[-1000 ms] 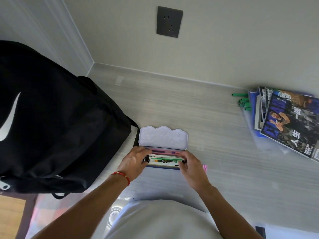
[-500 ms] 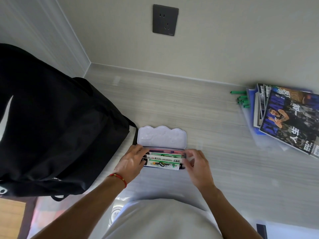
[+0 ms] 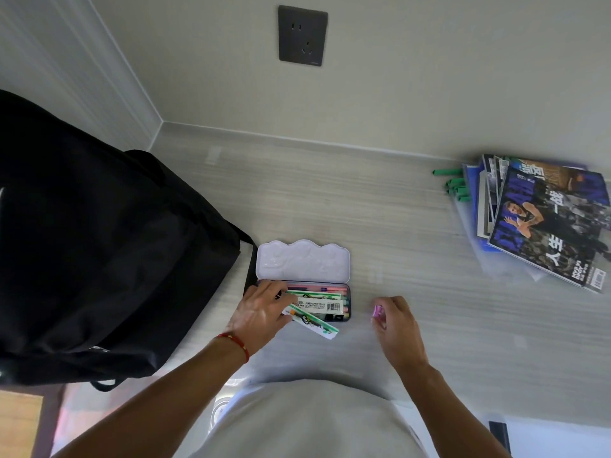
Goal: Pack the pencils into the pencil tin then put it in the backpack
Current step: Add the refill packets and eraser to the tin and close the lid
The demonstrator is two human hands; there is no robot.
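The pencil tin (image 3: 347, 302) lies on the table with its pale lid (image 3: 302, 261) folded back. Inside it are several pencils and pens (image 3: 317, 289) under a white and green packet (image 3: 319, 300). A second white and green packet (image 3: 312, 322) sticks out over the tin's near edge, tilted. My left hand (image 3: 261, 310) rests on the tin's left end, fingers on that tilted packet. To the right of the tin, my right hand (image 3: 396, 323) pinches a small pink object (image 3: 378, 310) at its fingertips. The black backpack (image 3: 99, 242) stands just left of the tin.
A stack of magazines (image 3: 545, 223) lies at the far right, with several green pens (image 3: 454, 185) beside it. A dark wall socket (image 3: 302, 34) is on the wall behind. The table meets walls at the back and left.
My right hand has left the tin's right end and moved right to the small pink object. One packet has tipped out over the tin's near edge. My left hand stays at the left end.
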